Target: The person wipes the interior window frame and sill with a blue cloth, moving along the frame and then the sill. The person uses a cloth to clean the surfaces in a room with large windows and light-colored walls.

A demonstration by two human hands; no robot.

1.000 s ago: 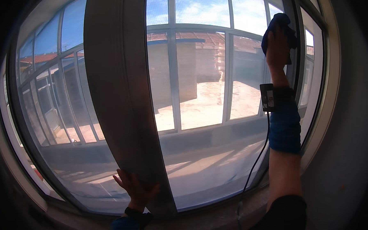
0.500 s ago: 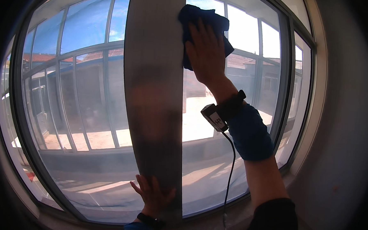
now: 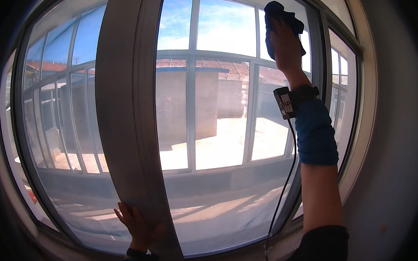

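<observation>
High on the right window pane (image 3: 220, 79), a dark navy cloth (image 3: 292, 23) lies against the glass under my right hand (image 3: 287, 44). The palm presses it there with the fingers pointing up, close to the right-hand frame of the pane. Low on the wide grey window post (image 3: 126, 103), my left hand (image 3: 140, 226) rests with fingers apart, holding nothing. Part of that hand blends into the post's shadow.
A small box (image 3: 283, 102) is strapped at my right wrist, and its black cable (image 3: 284, 190) hangs down along the arm. The dark metal frame (image 3: 324, 65) and a pale wall (image 3: 394, 152) stand to the right. A courtyard shows through the glass.
My right hand and the cloth have slid rightward across the pane, from beside the post to near the right frame. The view has shifted, so the post appears farther left; my left hand stays on it.
</observation>
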